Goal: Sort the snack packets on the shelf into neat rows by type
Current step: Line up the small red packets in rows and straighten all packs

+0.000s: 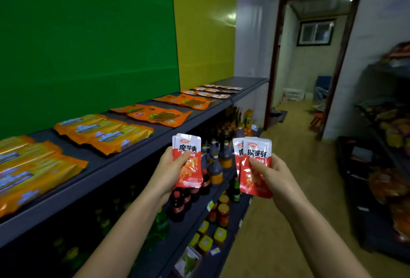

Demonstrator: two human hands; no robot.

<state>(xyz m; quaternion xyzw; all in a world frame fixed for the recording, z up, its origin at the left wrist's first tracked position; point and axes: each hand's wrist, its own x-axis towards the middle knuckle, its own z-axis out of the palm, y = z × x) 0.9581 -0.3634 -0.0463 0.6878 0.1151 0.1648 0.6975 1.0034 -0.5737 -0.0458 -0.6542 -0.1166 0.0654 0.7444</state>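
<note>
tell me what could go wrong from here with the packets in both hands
1. The right hand pinches two fanned red-and-white foil packets; one could slip onto the dark glass bottles below.
2. The left hand's matching packets could land among the flat orange packets on the dark grey shelf, mixing types.

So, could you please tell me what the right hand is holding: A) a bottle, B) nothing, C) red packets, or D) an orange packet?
C: the right hand pinches two red packets, with its thumb on the front one.
</note>
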